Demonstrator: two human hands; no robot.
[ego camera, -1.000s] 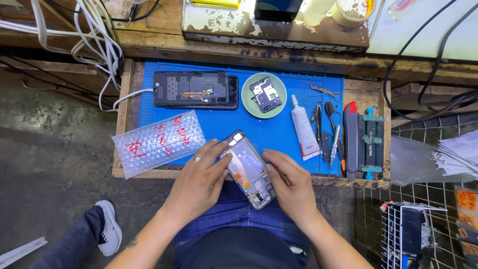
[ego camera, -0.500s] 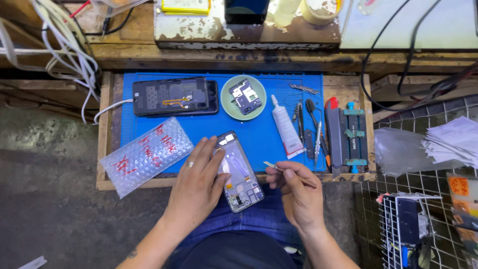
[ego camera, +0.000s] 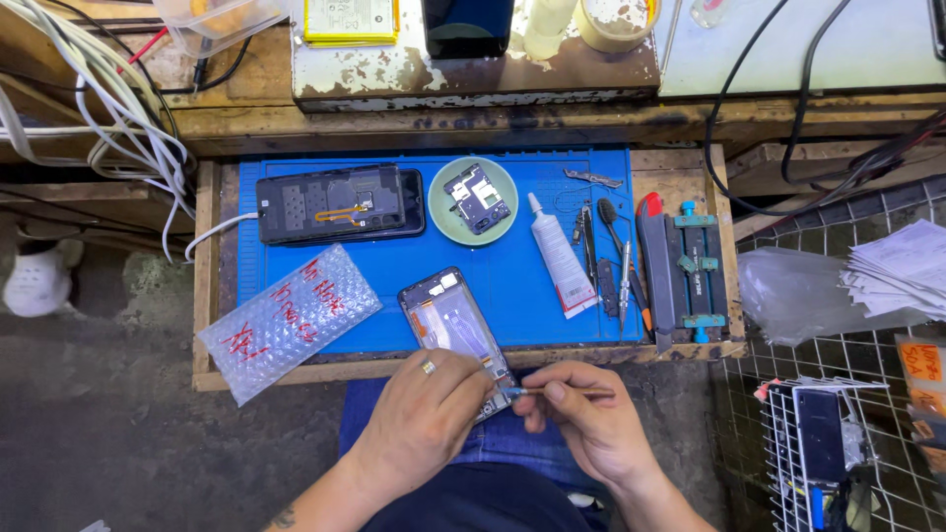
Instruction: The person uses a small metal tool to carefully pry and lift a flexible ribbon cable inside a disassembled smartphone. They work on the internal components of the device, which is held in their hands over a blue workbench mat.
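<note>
Phone frame [ego camera: 455,330], back off and innards bared, lies tilted at the near edge of the blue mat [ego camera: 493,266], lower end overhanging the person's lap. Left hand [ego camera: 424,414] is clamped over that lower end, fingers curled on the frame's edge, ring on one finger. Right hand [ego camera: 591,424] pinches a thin tool [ego camera: 552,392], held like a pen; its tip meets the frame's lower right corner, just beside the left fingertips.

State of work, judged: phone is already opened and stripped in part. A small board sits in the green dish [ego camera: 475,200]; a second, dark phone part [ego camera: 340,204] lies face down at the mat's far left. Frame still carries a flex strip down its middle. Whether the tool is prying or scraping, I cannot tell. Nothing shows reassembly begun.

Around: bubble-wrap bag [ego camera: 291,320] with red writing left of the frame; glue tube [ego camera: 557,256], drivers and tweezers [ego camera: 611,256], and a clamp jig [ego camera: 695,271] to the right.
</note>
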